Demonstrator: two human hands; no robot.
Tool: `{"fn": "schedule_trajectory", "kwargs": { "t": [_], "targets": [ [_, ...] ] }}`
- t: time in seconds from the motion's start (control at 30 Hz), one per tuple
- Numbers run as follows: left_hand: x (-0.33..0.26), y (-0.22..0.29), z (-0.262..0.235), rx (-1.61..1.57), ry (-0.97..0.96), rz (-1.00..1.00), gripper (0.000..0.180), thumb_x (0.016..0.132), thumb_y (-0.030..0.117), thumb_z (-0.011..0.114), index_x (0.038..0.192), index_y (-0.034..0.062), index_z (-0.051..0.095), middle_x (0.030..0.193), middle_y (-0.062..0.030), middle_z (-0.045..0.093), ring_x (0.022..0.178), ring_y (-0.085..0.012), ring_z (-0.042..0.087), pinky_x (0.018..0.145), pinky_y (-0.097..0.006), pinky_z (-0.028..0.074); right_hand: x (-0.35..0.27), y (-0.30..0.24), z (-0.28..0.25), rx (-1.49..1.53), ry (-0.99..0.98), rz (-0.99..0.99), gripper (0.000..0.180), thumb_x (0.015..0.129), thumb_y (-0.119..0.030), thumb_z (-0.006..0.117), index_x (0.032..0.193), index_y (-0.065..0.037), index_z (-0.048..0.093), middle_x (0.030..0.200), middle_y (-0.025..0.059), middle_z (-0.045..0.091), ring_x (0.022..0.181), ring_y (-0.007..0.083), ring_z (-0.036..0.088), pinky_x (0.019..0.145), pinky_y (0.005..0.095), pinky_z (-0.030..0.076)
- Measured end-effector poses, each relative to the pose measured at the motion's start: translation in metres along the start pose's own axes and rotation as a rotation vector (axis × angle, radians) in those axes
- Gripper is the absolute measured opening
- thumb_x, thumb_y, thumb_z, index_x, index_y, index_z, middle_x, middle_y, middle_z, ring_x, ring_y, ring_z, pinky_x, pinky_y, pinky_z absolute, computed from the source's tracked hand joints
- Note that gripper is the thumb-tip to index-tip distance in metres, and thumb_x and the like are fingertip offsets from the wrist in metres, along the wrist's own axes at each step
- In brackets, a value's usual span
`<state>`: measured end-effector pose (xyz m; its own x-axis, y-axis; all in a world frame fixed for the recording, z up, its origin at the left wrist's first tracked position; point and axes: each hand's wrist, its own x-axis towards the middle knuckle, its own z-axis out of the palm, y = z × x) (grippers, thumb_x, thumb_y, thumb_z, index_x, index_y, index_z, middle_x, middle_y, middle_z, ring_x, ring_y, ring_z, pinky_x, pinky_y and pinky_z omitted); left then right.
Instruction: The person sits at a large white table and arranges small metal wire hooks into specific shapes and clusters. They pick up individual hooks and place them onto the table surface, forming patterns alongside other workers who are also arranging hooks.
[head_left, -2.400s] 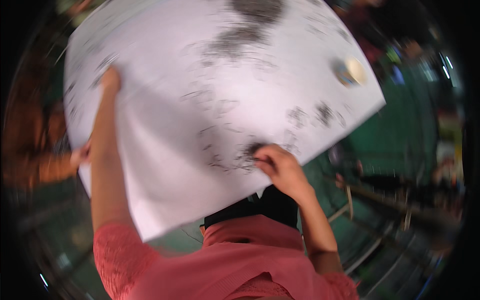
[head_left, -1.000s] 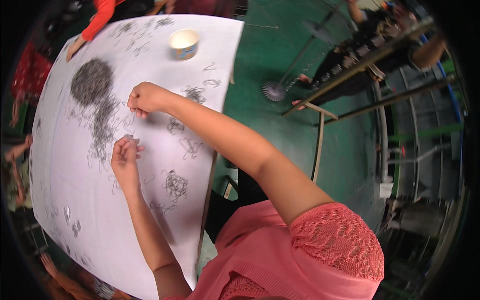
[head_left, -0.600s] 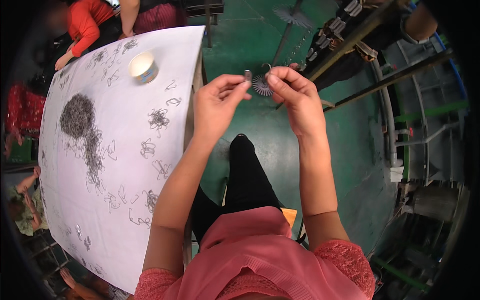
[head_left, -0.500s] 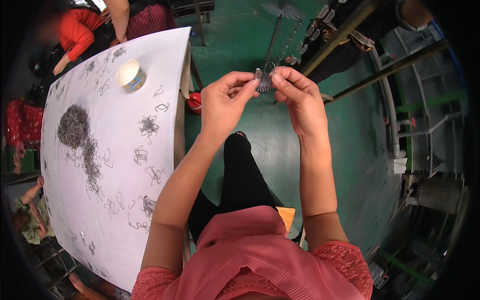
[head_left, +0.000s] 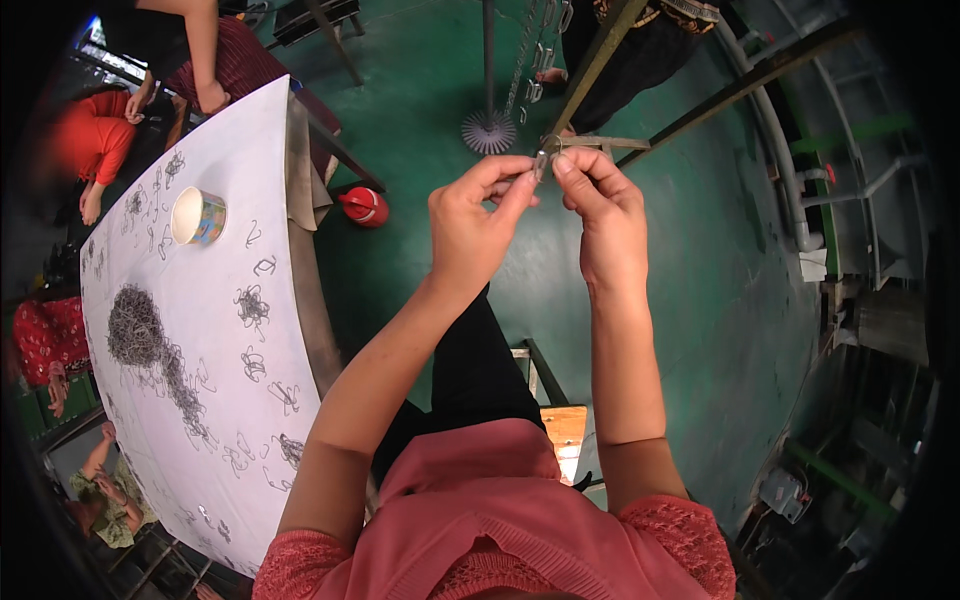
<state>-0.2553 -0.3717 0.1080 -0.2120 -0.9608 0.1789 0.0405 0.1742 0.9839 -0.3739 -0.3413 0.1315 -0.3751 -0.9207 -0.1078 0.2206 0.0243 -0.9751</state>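
Observation:
My left hand (head_left: 468, 228) pinches a small shiny metal piece (head_left: 541, 164) between thumb and fingertips. Close beside it, my right hand (head_left: 606, 212) grips a thin bent wire hook (head_left: 557, 144) between thumb and forefinger. The fingertips of both hands nearly meet in front of me, above the green floor. Whether the wire touches the metal piece is too small to tell. On the left, the white-covered table (head_left: 232, 330) carries a dense pile of dark wire hooks (head_left: 135, 325) with several loose clusters around it, and a paper cup (head_left: 199, 218).
Slanting metal bars (head_left: 592, 75) stand just beyond my hands, with metal link chains (head_left: 537, 85) hanging nearby. Behind is a pole on a round ribbed base (head_left: 488, 132). A red container (head_left: 364, 207) sits on the floor by the table. Other people are around the table's far side.
The view has shifted, so the table sits lower and further left in it. My hands stay close together at the small parts, and the red container shows fully.

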Motion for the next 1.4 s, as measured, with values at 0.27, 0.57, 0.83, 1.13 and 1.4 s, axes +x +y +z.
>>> {"fn": "schedule_trajectory", "kwargs": {
  "t": [0.27, 0.57, 0.83, 1.13, 1.4],
  "targets": [
    [0.011, -0.014, 0.018, 0.067, -0.028, 0.035, 0.013, 0.081, 0.001, 0.061, 0.093, -0.0046, 0.062, 0.08, -0.0067, 0.065, 0.069, -0.0117, 0.063, 0.065, -0.02, 0.048, 0.013, 0.009, -0.008, 0.042, 0.129, -0.013, 0.012, 0.082, -0.01, 0.062, 0.085, 0.001, 0.061, 0.094, 0.0025, 0.052, 0.087, 0.0114, 0.049, 0.08, 0.0249, 0.038],
    [0.075, -0.073, -0.015, 0.4, -0.032, 0.271, 0.083, 0.067, 0.03, 0.076, 0.13, 0.0001, 0.032, 0.135, -0.0186, 0.036, 0.123, -0.0306, 0.037, 0.102, -0.038, 0.03, 0.055, 0.052, -0.021, -0.068, 0.112, -0.224, 0.01, 0.081, -0.01, 0.063, 0.085, -0.001, 0.062, 0.095, 0.0013, 0.051, 0.084, 0.01, 0.05, 0.074, 0.0238, 0.042],
    [0.149, -0.077, -0.01, 0.264, -0.343, 0.125, 0.062, 0.071, 0.018, 0.073, 0.124, 0.0032, 0.045, 0.114, -0.0095, 0.057, 0.115, -0.0176, 0.046, 0.099, -0.033, 0.031, 0.105, 0.087, -0.024, -0.163, 0.12, -0.33, 0.011, 0.078, -0.013, 0.066, 0.084, -0.004, 0.064, 0.09, 0.0008, 0.053, 0.079, 0.0086, 0.051, 0.063, 0.022, 0.039],
    [0.146, -0.082, 0.001, 0.277, -0.256, 0.132, 0.037, 0.077, 0.013, 0.067, 0.111, 0.0041, 0.056, 0.092, -0.0047, 0.066, 0.095, -0.0102, 0.058, 0.097, -0.03, 0.034, 0.122, 0.098, -0.022, -0.216, 0.132, -0.371, 0.011, 0.077, -0.014, 0.067, 0.084, -0.006, 0.065, 0.089, 0.0006, 0.054, 0.077, 0.0099, 0.052, 0.061, 0.0223, 0.037],
    [0.14, -0.081, 0.004, 0.259, -0.229, 0.113, 0.033, 0.078, 0.011, 0.066, 0.109, 0.003, 0.058, 0.089, -0.0054, 0.067, 0.091, -0.0078, 0.058, 0.093, -0.027, 0.037, 0.127, 0.112, -0.02, -0.203, 0.128, -0.402, 0.011, 0.076, -0.01, 0.067, 0.084, -0.004, 0.065, 0.089, 0.0032, 0.052, 0.077, 0.013, 0.052, 0.068, 0.0244, 0.041]
  ]
}}
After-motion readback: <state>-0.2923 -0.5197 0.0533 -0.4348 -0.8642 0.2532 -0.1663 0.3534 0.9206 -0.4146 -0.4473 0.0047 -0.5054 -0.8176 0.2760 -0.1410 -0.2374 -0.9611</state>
